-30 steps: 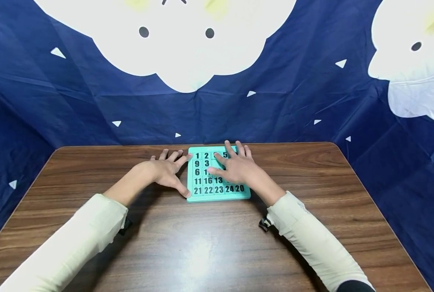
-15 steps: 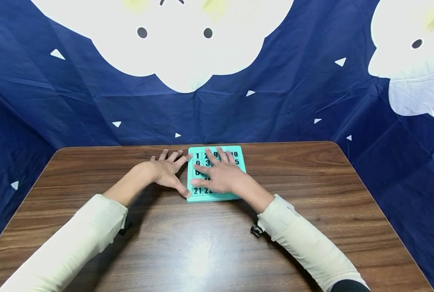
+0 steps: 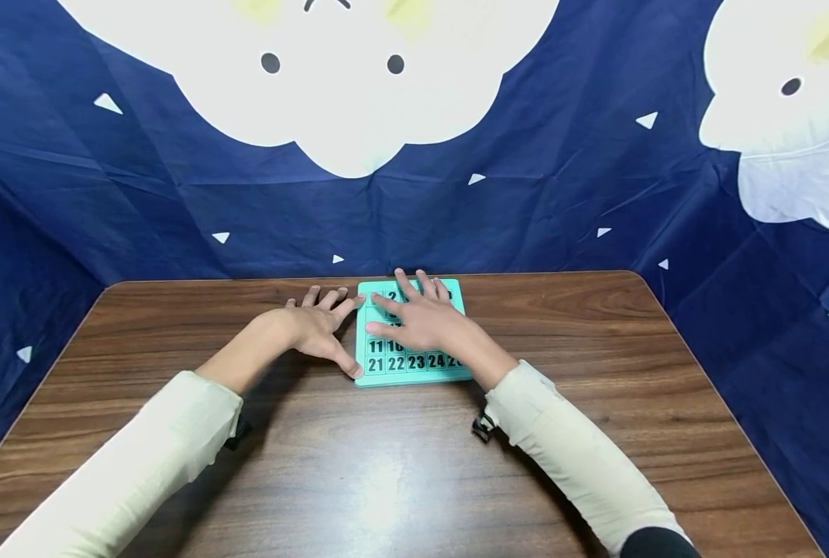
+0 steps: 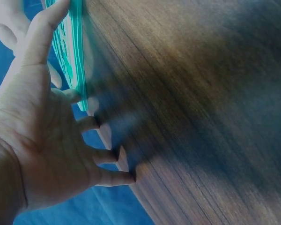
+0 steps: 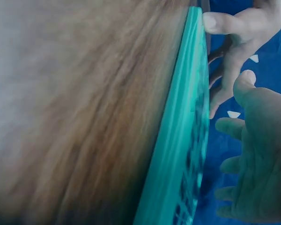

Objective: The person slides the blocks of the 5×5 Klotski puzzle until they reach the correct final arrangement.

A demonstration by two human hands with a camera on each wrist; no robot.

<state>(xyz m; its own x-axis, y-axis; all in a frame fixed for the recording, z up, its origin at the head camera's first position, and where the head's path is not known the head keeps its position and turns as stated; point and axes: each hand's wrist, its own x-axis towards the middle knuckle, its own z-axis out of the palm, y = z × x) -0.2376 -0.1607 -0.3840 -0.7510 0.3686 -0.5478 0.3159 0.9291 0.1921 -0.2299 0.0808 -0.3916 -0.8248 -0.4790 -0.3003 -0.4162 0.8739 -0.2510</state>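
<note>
A turquoise sliding number puzzle (image 3: pixel 414 378) with black numerals lies flat near the table's far edge. My left hand (image 3: pixel 310 329) is beside its left side, thumb and index fingertips at the frame's edge, the other fingers spread. In the left wrist view those outer fingertips reach down to the wood. Over the upper tiles lies my right hand (image 3: pixel 424 322), fingers spread and thumb pointing left, hiding many numerals. The bottom row, from 21 on, shows. In the right wrist view the right palm (image 5: pixel 267 159) is above the tiles; whether its fingertips touch them I cannot tell.
The brown wood-grain table (image 3: pixel 380 465) carries a bright glare spot in front of the puzzle. Behind it hangs a navy cloth (image 3: pixel 282 209) with white cloud shapes and small triangles. Both forearms wear pale sleeves (image 3: pixel 582 449).
My right hand has moved left across the puzzle, then slightly toward its far side, uncovering lower-row numerals at the right. The left hand has stayed at the left edge.
</note>
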